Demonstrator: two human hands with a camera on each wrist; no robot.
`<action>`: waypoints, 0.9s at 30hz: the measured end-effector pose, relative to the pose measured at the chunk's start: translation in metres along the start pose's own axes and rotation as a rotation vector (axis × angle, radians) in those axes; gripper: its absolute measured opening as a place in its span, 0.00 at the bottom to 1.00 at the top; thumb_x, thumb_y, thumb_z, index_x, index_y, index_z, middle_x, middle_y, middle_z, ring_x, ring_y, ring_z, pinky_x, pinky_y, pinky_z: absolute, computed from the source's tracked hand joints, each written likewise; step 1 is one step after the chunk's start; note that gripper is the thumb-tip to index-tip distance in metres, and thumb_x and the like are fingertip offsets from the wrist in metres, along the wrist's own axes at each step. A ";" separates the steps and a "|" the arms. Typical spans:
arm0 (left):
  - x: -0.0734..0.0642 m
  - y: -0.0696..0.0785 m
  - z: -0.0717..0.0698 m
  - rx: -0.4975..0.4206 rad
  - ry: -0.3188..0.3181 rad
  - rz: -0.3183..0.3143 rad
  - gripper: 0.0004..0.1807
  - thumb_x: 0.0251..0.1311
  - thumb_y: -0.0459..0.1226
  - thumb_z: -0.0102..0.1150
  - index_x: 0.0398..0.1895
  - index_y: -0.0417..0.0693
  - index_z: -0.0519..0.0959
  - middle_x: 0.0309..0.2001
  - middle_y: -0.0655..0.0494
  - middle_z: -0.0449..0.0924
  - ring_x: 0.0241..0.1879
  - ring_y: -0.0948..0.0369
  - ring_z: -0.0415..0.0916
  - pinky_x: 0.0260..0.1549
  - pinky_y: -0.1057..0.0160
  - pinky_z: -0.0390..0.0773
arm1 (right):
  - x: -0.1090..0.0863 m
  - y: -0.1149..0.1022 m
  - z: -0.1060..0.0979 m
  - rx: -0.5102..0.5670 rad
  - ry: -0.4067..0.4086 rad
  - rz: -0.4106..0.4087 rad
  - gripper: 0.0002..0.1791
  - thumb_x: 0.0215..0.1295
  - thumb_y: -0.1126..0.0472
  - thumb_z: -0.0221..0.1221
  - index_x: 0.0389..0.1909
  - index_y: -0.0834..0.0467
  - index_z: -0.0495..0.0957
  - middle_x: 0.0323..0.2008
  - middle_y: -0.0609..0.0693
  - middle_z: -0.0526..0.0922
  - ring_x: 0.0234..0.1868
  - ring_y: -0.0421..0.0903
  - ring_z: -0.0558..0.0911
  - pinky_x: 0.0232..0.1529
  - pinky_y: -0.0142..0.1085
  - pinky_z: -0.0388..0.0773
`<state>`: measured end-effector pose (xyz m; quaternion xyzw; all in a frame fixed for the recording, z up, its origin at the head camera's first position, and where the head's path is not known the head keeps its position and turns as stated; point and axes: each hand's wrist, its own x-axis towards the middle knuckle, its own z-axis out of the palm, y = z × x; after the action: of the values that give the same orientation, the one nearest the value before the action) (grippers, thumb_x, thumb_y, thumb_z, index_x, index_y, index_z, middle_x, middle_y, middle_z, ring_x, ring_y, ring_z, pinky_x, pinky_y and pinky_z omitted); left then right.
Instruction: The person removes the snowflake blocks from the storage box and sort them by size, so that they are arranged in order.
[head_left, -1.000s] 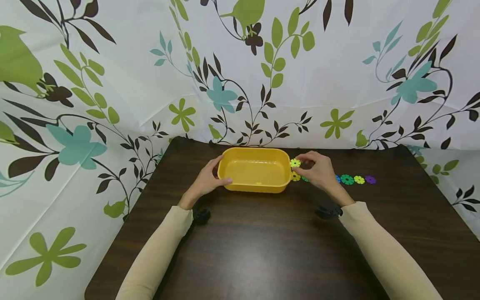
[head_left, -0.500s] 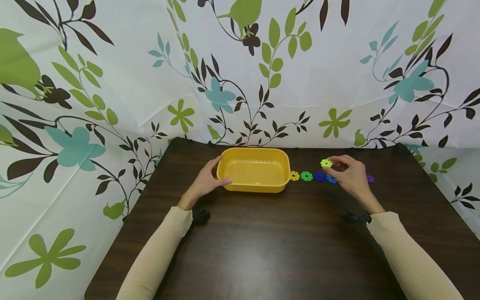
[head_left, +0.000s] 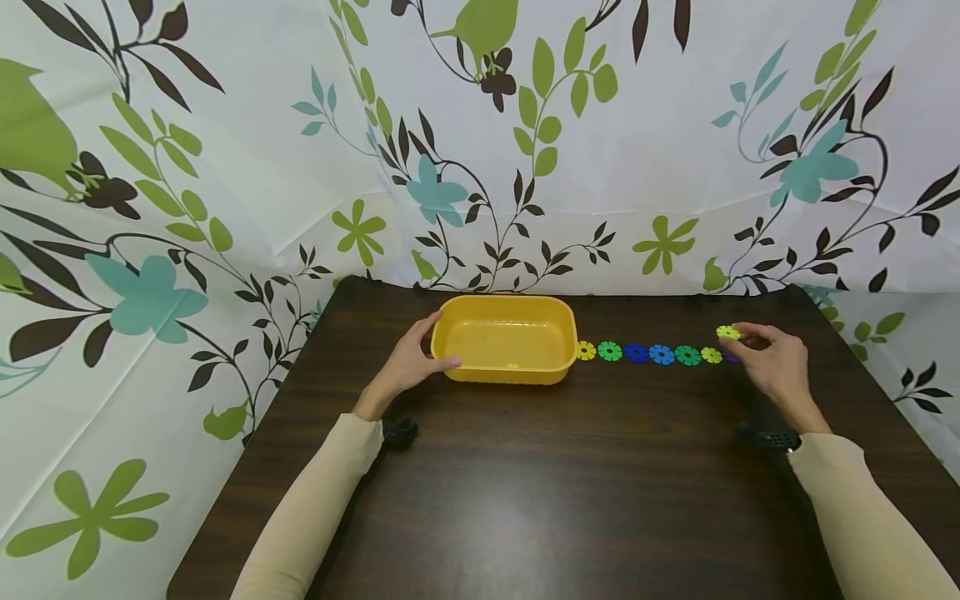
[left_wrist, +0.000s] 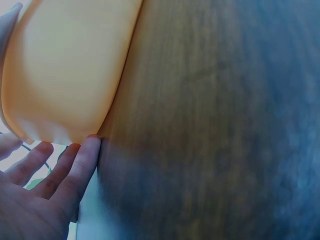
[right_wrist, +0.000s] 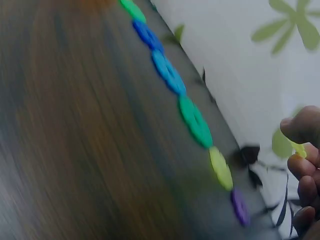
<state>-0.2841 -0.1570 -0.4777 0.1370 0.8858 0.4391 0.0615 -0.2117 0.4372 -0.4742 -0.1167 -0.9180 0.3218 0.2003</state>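
Note:
My left hand (head_left: 405,362) holds the yellow plastic tub (head_left: 504,333) at its left end, thumb over the near rim and fingers against the end wall. In the left wrist view several fingertips (left_wrist: 89,142) touch that wall. Between thumb and fingertips, my right hand (head_left: 780,371) pinches a yellow-green notched disc (head_left: 727,332), raised over the right end of a row of similar discs. The row runs right from the tub: yellow (head_left: 586,350), green (head_left: 610,351), dark blue (head_left: 637,353), light blue (head_left: 662,355), green (head_left: 687,356), yellow-green (head_left: 712,356), then a purple disc (right_wrist: 240,206) partly hidden by my hand.
The dark wood-grain table (head_left: 495,483) ends just behind the tub and the row. A white cloth (head_left: 465,100) with leaf and flower prints hangs at the back and left. A small yellow-green spot (head_left: 513,365) shows inside the tub.
My right hand has carried the yellow-green disc rightward from beside the tub to the far end of the row, uncovering most of the discs. The left hand stays at the tub.

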 end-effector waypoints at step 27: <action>0.000 -0.002 0.001 0.011 -0.003 -0.003 0.60 0.60 0.58 0.79 0.90 0.58 0.54 0.85 0.44 0.59 0.73 0.43 0.67 0.74 0.37 0.74 | 0.012 0.051 -0.015 -0.137 -0.158 0.109 0.26 0.78 0.54 0.63 0.61 0.74 0.81 0.55 0.77 0.84 0.50 0.67 0.80 0.38 0.38 0.69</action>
<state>-0.2844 -0.1576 -0.4793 0.1367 0.8882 0.4341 0.0629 -0.2115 0.4889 -0.4925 -0.1543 -0.9430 0.2771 0.1011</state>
